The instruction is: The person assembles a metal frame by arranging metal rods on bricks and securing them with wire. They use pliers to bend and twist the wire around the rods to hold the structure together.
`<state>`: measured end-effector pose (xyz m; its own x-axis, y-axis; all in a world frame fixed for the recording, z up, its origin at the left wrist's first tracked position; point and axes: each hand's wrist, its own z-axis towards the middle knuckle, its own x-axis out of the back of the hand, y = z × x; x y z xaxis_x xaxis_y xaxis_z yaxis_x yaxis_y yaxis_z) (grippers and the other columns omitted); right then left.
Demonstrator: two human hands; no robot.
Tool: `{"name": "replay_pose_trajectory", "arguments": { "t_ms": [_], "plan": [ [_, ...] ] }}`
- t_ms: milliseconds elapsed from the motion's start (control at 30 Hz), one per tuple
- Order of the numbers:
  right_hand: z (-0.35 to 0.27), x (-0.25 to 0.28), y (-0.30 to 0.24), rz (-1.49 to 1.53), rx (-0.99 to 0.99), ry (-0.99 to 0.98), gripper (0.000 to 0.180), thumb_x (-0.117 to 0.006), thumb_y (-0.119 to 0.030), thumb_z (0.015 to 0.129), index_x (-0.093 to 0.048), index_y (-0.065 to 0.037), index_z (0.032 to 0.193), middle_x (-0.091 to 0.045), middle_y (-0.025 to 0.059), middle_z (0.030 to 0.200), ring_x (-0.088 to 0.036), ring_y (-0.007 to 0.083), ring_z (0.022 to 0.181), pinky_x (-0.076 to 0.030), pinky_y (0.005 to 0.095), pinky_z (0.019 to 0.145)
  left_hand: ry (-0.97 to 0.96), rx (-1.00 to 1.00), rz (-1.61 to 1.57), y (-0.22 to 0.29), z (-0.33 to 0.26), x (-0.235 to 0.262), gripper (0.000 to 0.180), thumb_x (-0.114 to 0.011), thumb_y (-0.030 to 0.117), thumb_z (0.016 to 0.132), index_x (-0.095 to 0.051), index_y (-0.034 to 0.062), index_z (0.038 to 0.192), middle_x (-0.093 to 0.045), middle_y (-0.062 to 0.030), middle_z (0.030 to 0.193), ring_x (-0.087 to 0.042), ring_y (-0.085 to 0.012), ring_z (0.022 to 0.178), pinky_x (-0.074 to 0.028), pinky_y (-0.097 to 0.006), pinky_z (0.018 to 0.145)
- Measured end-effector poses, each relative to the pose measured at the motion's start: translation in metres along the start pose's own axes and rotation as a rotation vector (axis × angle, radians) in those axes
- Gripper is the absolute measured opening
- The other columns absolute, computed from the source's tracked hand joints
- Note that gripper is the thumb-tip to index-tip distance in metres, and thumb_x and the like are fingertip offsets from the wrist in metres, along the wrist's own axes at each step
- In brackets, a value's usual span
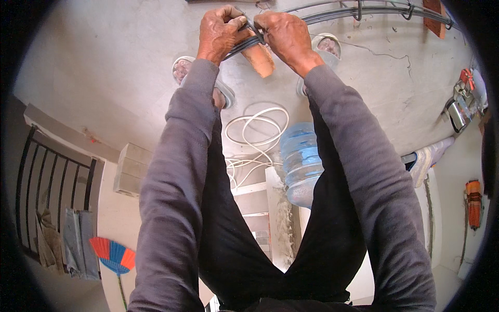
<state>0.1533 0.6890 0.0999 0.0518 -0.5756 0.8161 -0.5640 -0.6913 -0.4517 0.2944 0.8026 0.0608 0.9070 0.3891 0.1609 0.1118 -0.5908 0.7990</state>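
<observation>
A bundle of long dark rods [332, 16] runs across the top of the view, its curve partly from the lens. Both hands meet at its left part, around a dark bent loop [255, 32] that crosses the rods. My left hand [219, 32] is closed, thumb and fingers pinching the loop's upper left side. On the loop's other side, my right hand [285, 39] has its fingers curled against it; the fingertips are partly hidden. Beneath the rods lies an orange-brown block [260, 60], rough at its near end.
Similar loops [409, 10] ring the rods farther right, near a brown block [434, 20]. White tubing [257, 140] lies coiled between my legs, beside a blue water jug [301, 161]. Left are a black railing [57, 161], a grey block [131, 169] and a broom [115, 255]. Clutter [460, 112] sits right.
</observation>
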Motion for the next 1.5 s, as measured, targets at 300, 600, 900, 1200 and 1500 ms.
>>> {"name": "replay_pose_trajectory", "arguments": {
  "t_ms": [300,600,900,1200,1500],
  "plan": [
    [0.000,0.001,-0.003,0.187,-0.089,0.030,0.007,-0.065,-0.007,0.079,-0.068,-0.008,0.085,-0.068,0.0159,0.078,-0.068,0.0381,0.076,-0.053,0.0477,0.066,0.251,0.172,-0.290,0.001,-0.019,-0.027,0.024,-0.075,0.005,0.075,-0.073,-0.0062,0.097,-0.074,-0.0145,0.084,-0.070,-0.0172,0.073,-0.058,-0.031,0.068],
    [0.004,0.010,-0.008,0.141,-0.149,-0.085,0.013,-0.065,-0.007,0.080,-0.072,-0.008,0.090,-0.071,0.0169,0.084,-0.070,0.0374,0.083,-0.057,0.0473,0.076,0.270,0.302,-0.230,0.018,-0.012,-0.033,0.027,-0.076,0.005,0.080,-0.067,-0.0099,0.100,-0.072,-0.0166,0.086,-0.071,-0.0193,0.069,-0.059,-0.029,0.065],
    [0.006,0.008,-0.004,0.125,-0.094,-0.094,0.013,-0.065,-0.008,0.080,-0.072,-0.003,0.090,-0.070,0.0221,0.084,-0.071,0.0393,0.080,-0.058,0.0478,0.071,0.428,0.293,0.083,0.015,-0.007,-0.047,0.019,-0.079,0.021,0.068,-0.075,0.0069,0.080,-0.074,-0.0098,0.077,-0.069,-0.0279,0.076,-0.048,-0.042,0.083],
    [0.022,0.032,-0.011,-0.144,0.170,-0.167,0.014,-0.064,-0.018,0.085,-0.072,-0.008,0.090,-0.072,0.0144,0.086,-0.072,0.0318,0.084,-0.058,0.0434,0.072,0.504,0.180,0.139,0.018,-0.013,-0.053,0.010,-0.075,0.016,0.070,-0.069,0.0078,0.073,-0.070,-0.0097,0.072,-0.065,-0.0305,0.075,-0.038,-0.045,0.082],
    [0.054,0.043,0.008,-0.216,0.405,-0.194,0.015,-0.066,-0.015,0.083,-0.072,-0.011,0.096,-0.072,0.0133,0.084,-0.072,0.0300,0.081,-0.057,0.0420,0.071,0.531,0.080,0.165,0.011,-0.016,-0.056,0.012,-0.073,0.013,0.076,-0.067,0.0029,0.075,-0.069,-0.0094,0.071,-0.064,-0.0238,0.066,-0.045,-0.039,0.070]
  ]
}}
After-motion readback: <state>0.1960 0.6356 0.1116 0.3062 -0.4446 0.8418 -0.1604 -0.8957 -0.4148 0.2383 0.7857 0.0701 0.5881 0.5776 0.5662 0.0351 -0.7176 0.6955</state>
